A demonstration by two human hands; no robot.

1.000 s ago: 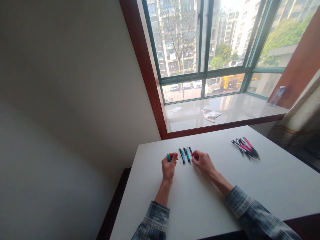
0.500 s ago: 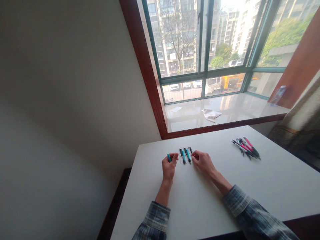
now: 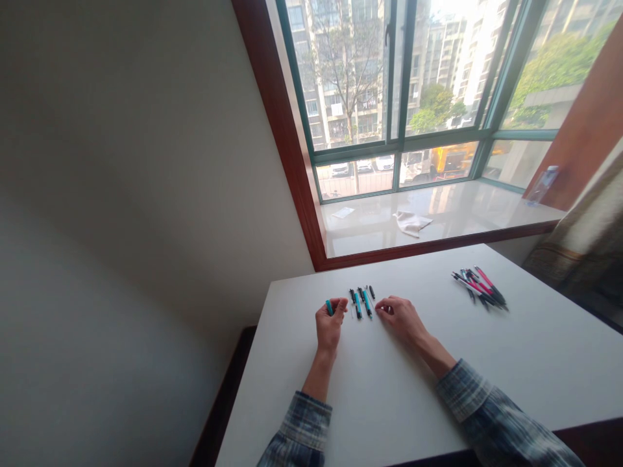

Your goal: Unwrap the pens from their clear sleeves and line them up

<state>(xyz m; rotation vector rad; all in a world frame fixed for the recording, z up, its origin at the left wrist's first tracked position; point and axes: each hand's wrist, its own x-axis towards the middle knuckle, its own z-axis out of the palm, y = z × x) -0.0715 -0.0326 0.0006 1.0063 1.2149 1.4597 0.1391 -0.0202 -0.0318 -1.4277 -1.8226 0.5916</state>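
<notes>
Hands in plaid flannel sleeves rest on a smooth white table [image 3: 389, 402], midway through sorting pen parts. The left hand [image 3: 329, 326] is curled shut around a short teal barrel [image 3: 329, 307], its tip showing above the fingers. The right hand [image 3: 402, 317] lies with fingers bent, fingertips pinched at the table just beside a small row of pen pieces [image 3: 361, 301]; whether it grips anything cannot be told. Those pieces, slim teal and black plastic tubes, lie side by side between the two hands. Joining parts, by this reading, calls for a fine pinch and straight alignment. Farther right sits a loose heap of pink and black pens [image 3: 479, 288]. Beyond, a crumpled white cloth [image 3: 411, 222] lies on the glossy windowsill [image 3: 452, 214].
</notes>
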